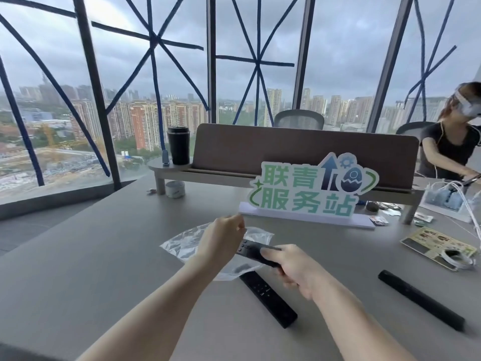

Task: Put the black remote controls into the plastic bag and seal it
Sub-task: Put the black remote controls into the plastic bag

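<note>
Slim black remote [256,252] in right hand's [291,269] closed grip, left hand [221,239] pinching crinkled clear plastic bag [182,243] on grey worktop [104,256].

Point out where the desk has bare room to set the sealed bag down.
Bare desk lies left of the plastic bag, toward the window, and between the two lying remotes. The right edge is crowded: booklet, cables, wrappers.

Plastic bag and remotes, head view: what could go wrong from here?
1. The left hand pinches only one edge of the plastic bag; the mouth may sag and snag the remote in the right hand.
2. The middle remote lies with its end under the bag, so tugging may drag it.
3. The far-right remote could get missed.
</note>
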A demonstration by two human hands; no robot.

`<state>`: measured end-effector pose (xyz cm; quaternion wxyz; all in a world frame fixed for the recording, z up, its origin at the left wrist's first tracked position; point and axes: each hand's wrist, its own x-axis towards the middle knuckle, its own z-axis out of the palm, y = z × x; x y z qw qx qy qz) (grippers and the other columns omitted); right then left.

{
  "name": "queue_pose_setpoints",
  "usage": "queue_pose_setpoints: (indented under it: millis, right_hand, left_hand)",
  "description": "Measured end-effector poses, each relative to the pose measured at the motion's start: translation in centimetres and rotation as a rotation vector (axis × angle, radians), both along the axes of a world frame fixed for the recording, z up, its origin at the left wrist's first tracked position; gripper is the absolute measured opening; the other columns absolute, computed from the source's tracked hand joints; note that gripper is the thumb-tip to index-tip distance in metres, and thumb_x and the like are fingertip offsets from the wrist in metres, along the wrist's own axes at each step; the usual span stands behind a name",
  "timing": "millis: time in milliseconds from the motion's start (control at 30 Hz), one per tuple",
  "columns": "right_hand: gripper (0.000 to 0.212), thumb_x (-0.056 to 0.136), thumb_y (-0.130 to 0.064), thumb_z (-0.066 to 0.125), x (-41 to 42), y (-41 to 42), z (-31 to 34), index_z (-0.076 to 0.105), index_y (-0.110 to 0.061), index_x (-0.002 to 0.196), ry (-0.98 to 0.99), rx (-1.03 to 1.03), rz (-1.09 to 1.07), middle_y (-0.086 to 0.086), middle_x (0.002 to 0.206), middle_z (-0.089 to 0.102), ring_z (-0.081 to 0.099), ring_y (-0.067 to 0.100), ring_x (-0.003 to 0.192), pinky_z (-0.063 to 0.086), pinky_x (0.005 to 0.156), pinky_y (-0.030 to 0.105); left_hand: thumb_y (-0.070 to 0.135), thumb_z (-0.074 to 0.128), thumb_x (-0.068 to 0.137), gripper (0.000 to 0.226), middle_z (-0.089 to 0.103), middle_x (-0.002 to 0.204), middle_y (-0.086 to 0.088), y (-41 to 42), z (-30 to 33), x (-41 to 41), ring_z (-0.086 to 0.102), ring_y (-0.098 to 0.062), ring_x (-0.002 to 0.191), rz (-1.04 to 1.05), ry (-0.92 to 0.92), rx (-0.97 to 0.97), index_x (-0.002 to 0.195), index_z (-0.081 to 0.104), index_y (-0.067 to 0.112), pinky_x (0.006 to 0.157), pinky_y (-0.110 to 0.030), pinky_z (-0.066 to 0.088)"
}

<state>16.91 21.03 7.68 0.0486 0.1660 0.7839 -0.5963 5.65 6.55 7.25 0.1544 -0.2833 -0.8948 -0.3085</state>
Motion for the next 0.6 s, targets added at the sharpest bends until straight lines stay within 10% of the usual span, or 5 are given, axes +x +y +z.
queue_pose_setpoints:
  millis: [133,233,367,600]
  right_hand:
    - [0.025,0.099,-0.031,0.056,-1.5,-2.7,-1.1,0.067,-0.009,0.100,0.095,-0.115,-0.007,0.009,0.077,0.070,0.038,0.010,0.040,0.027,0.039,0.022]
    - [0.018,0.096,-0.023,0.055,-0.6,-2.2,-2.3,0.072,-0.018,0.094,0.204,0.183,-0.208,0.004,0.073,0.075,0.049,0.007,0.040,0.040,0.044,0.023]
    - [0.031,0.086,-0.052,0.051,1.8,-0.5,-4.6,0.066,-0.028,0.100,-0.032,0.768,-0.222,-0.008,0.101,0.070,0.065,0.019,0.094,0.052,0.080,0.033]
    - [0.036,0.077,-0.055,0.056,2.8,-1.2,-8.0,0.054,-0.021,0.087,-0.154,0.897,-0.069,0.000,0.103,0.067,0.064,0.025,0.098,0.044,0.072,0.033]
  left_hand:
    - [0.024,0.060,0.087,0.011,0.066,0.081,-0.003,-1.5,-0.4,0.1,0.057,-0.023,0.063,0.027,0.019,0.072,0.084,0.067,0.016,0.058,-0.031,0.045]
    - [0.023,0.060,0.086,0.011,0.066,0.081,-0.002,-3.0,-0.6,-0.3,0.057,-0.023,0.062,0.068,-0.013,0.115,0.081,0.068,0.018,0.058,-0.032,0.048]
    - [0.024,0.060,0.086,0.012,0.061,0.075,0.001,-4.3,-0.7,-0.5,0.057,-0.022,0.065,0.093,0.000,0.153,0.081,0.069,0.016,0.059,-0.030,0.046]
    - [0.022,0.060,0.086,0.013,0.060,0.073,0.002,-4.8,-0.9,0.4,0.057,-0.020,0.062,0.090,0.029,0.143,0.080,0.071,0.017,0.058,-0.031,0.046]
